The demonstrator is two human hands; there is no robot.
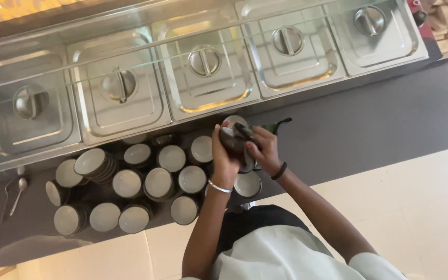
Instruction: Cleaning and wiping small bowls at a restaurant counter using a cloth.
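Dark glazed on the outside and pale inside, a small bowl [229, 139] is sitting in the left hand [224, 155], raised just above the crowd of matching bowls at the near edge of the surface [369, 129]. The left fingers [217, 136] are wrapping closed around its side, seemingly to keep it tilted and steady. The right hand [265, 153] is meeting it from the other side, its fingers pinching shut on a dark cloth [265, 127] and pressing that against the bowl's rim; one corner of the cloth is sticking out toward the steel pans. Holding bowl and cloth together in mid-air like this is leaving both hands free to turn one against the other.

Below and to the left, the other bowls [159, 182] are standing close together, touching, some stacked in short leaning piles [97, 163], probably to keep them all within reach. Further left two spoons [16, 192] are lying on the dark surface. Behind them a row of steel pans with knobbed lids [206, 62] is sitting covered under a glass guard. Pale floor tiles [416, 207] are showing on the near side.
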